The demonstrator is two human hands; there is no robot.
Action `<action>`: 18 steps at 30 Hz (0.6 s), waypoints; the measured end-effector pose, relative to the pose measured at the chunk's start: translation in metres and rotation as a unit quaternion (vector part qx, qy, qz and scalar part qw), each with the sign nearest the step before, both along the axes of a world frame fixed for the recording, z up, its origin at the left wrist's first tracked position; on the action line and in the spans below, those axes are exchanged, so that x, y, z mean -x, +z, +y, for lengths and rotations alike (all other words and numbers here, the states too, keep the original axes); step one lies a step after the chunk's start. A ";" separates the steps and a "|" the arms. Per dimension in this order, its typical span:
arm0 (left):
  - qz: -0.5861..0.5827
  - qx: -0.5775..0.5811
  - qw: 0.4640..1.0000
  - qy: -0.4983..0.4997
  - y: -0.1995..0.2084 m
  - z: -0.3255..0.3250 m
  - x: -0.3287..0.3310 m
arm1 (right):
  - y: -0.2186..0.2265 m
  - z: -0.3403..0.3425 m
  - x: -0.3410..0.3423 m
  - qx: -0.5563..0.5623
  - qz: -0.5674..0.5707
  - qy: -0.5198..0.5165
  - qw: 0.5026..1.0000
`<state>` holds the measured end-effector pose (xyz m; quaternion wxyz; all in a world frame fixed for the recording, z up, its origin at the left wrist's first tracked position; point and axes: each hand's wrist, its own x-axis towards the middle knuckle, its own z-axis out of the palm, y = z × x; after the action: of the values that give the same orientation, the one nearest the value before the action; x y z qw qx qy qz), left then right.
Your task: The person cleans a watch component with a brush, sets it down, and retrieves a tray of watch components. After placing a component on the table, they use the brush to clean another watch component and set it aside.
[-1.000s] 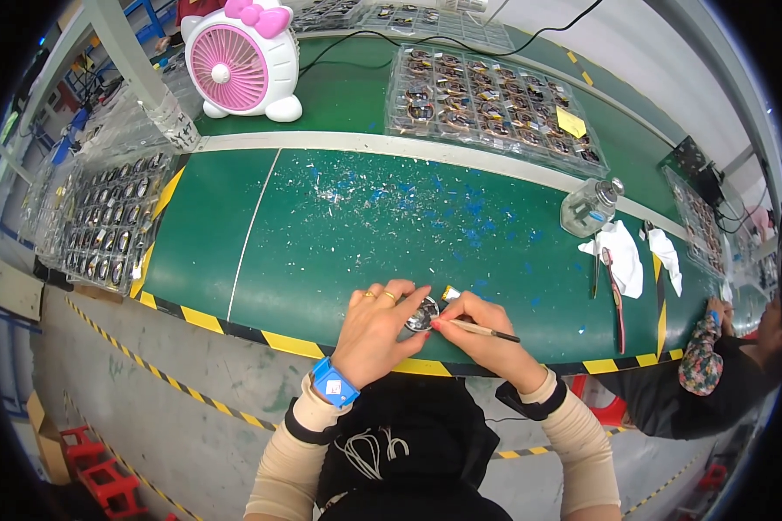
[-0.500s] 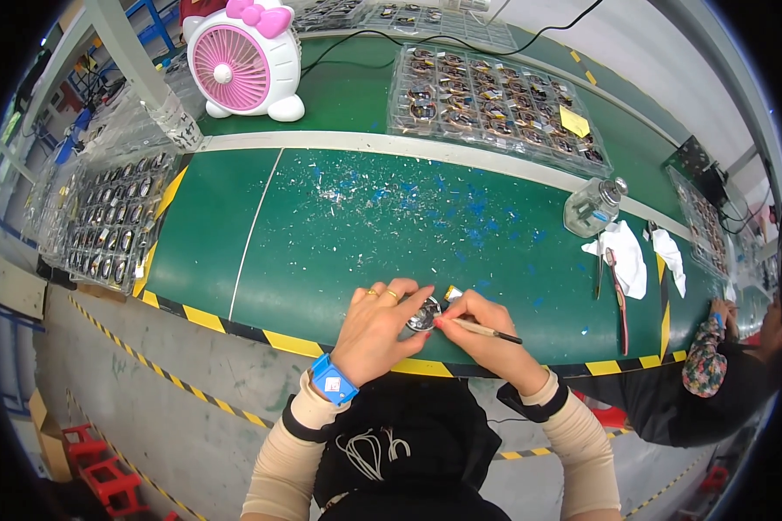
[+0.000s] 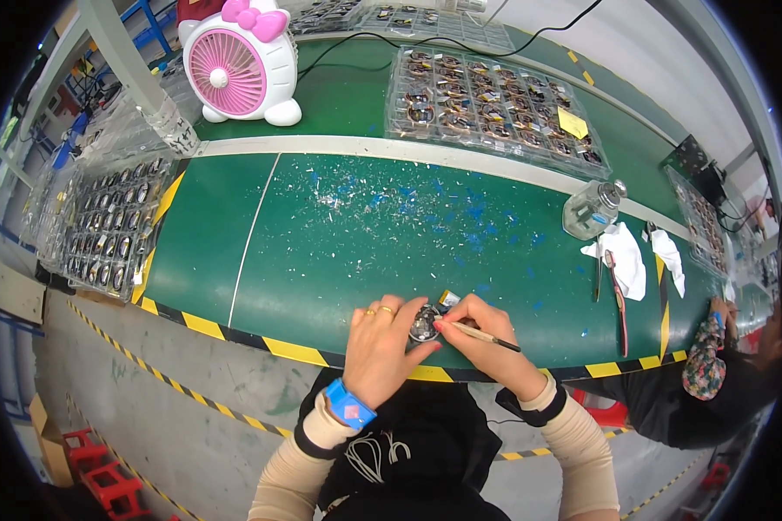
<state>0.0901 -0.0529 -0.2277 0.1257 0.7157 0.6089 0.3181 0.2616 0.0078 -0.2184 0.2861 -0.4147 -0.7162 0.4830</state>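
A small round dark assembly with a pale metallic rim [image 3: 424, 323] is between my hands at the front edge of the green mat. My left hand [image 3: 375, 349] is closed around its left side, with fingers and thumb at its edge. In my right hand [image 3: 487, 340], a thin pale stick-like tool with a dark end [image 3: 485, 336] is pinched, its hidden tip toward the round assembly. Just beyond, a small yellow-and-silver piece [image 3: 449, 300] shows at the assembly's upper right; whether it is joined on I cannot tell.
Blue and white scraps [image 3: 408, 204] litter the green mat [image 3: 313, 269]. On the right are a glass pump bottle [image 3: 593, 210], a white cloth [image 3: 624, 260] and a red-handled tool [image 3: 618, 304]. Behind stand a pink-and-white fan [image 3: 235, 69] and a parts tray [image 3: 495, 108]. Stacked trays [image 3: 109, 226] sit left; a co-worker [image 3: 712, 373] sits right.
My left hand has shifted slightly right and its wrist has turned. The round assembly looks slightly turned or tilted. My right hand keeps hold of the stick-like tool.
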 end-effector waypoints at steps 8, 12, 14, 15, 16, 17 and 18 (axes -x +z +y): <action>-0.001 -0.006 0.996 0.087 0.004 -0.006 -0.016 | 0.004 -0.006 0.002 -0.038 0.015 -0.007 0.999; 0.024 -0.032 0.991 0.125 0.003 -0.002 -0.024 | 0.003 -0.008 0.000 -0.007 0.054 -0.055 0.997; 0.034 -0.038 0.990 0.133 0.005 0.000 -0.022 | 0.005 -0.007 -0.001 0.011 0.066 -0.049 0.997; 0.019 -0.022 0.993 0.111 0.008 0.000 -0.018 | 0.005 -0.006 -0.001 0.021 0.073 -0.047 0.996; 0.003 -0.006 0.996 0.090 0.011 -0.001 -0.014 | 0.005 -0.006 -0.002 0.021 0.073 -0.048 0.996; -0.012 0.010 0.998 0.068 0.012 -0.001 -0.011 | 0.005 -0.006 -0.003 0.005 0.067 -0.043 0.997; -0.012 0.010 0.998 0.067 0.012 0.001 -0.010 | 0.004 -0.007 -0.003 -0.010 0.062 -0.038 0.997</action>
<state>0.1004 -0.0524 -0.2153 0.1187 0.6684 0.6569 0.3280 0.2649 0.0005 -0.2144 0.3522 -0.4077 -0.6858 0.4893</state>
